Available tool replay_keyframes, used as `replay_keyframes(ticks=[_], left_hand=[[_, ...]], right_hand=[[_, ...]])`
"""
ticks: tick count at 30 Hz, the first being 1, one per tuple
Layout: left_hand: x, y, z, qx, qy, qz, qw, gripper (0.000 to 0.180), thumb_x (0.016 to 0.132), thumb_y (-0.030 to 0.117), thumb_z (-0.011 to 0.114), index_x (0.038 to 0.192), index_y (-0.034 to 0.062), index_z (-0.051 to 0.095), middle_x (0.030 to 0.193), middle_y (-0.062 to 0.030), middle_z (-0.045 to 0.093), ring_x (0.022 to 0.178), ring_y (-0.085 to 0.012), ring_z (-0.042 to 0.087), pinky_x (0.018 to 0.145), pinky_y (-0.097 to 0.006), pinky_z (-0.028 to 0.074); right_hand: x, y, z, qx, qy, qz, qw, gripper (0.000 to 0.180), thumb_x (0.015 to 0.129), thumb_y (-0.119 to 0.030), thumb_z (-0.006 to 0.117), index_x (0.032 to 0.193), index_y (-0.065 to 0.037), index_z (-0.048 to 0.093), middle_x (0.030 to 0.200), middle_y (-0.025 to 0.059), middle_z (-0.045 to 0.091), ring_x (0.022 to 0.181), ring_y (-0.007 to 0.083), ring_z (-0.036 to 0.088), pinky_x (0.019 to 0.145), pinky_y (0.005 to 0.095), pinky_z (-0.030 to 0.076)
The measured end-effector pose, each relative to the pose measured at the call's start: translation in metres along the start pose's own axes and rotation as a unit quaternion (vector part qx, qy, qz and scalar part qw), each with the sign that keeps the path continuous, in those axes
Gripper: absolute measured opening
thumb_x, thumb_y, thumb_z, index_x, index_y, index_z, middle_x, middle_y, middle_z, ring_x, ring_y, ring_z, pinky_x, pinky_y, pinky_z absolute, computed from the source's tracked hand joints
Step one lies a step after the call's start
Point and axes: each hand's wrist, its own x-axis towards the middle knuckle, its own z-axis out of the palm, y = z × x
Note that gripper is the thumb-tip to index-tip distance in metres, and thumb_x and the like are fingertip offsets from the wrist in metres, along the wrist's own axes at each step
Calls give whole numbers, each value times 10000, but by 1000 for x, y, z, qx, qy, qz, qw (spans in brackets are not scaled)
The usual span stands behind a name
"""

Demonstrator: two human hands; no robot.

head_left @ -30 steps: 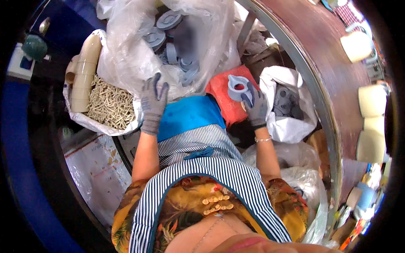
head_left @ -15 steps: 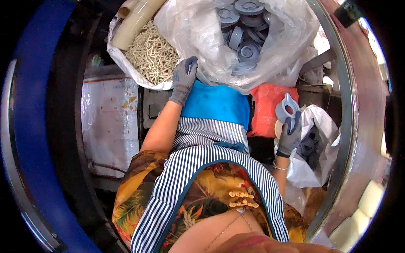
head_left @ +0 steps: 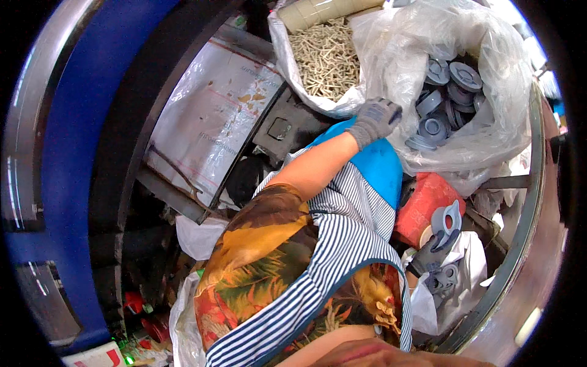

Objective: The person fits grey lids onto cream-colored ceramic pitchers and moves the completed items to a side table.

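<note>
Workspace: open sacks (head_left: 337, 110) around the red bundle (head_left: 422, 208)
Right hand (head_left: 430, 257): grip pinching the grey ring (head_left: 438, 218) at the red bundle's right edge; best kept steady, opening unobstructed
Left hand (head_left: 376, 119): beyond the red bundle, fingers curled, contents hidden

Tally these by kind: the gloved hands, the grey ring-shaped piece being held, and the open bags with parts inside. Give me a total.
Gloved hands: 2 (left hand, right hand)
Held grey ring-shaped piece: 1
Open bags with parts: 3 (sack of beige sticks, clear bag of round grey pieces, white bag of grey parts)
Total: 6
</note>
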Motion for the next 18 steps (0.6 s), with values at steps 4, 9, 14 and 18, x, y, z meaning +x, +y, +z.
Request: replay_keyframes(ticks=[4,9,14,18], left_hand=[[-2,15,-14,38,-61,59,996,273,860,340,584,1052,163,666,1025,-81,657,988,-278,610,882,-434,461],[-1,5,1,-11,-4,45,999,293,850,359,592,1061,170,666,1033,-77,654,996,-279,606,883,-438,459],[-5,-11,-5,-38,78,46,995,297,819,304,637,1071,146,647,1042,-98,643,1012,-298,588,912,-443,443],[-37,-10,-25,-42,162,37,985,316,825,311,625,1090,137,620,1077,-94,616,1067,-310,552,977,-459,388]], right_hand=[[1,3,3,5,2,-8,1000,542,948,-299,552,1397,-18,437,1380,201,504,1223,343,525,1001,382,418],[0,17,9,-13,9,-42,999,561,952,-278,563,1407,13,411,1393,207,481,1246,320,513,1020,362,431],[3,30,15,53,11,-50,997,549,957,-275,558,1402,15,419,1387,216,485,1236,329,522,1015,368,443],[5,24,10,57,-7,-45,997,539,972,-290,528,1395,22,413,1381,218,488,1248,339,502,1035,398,411]])
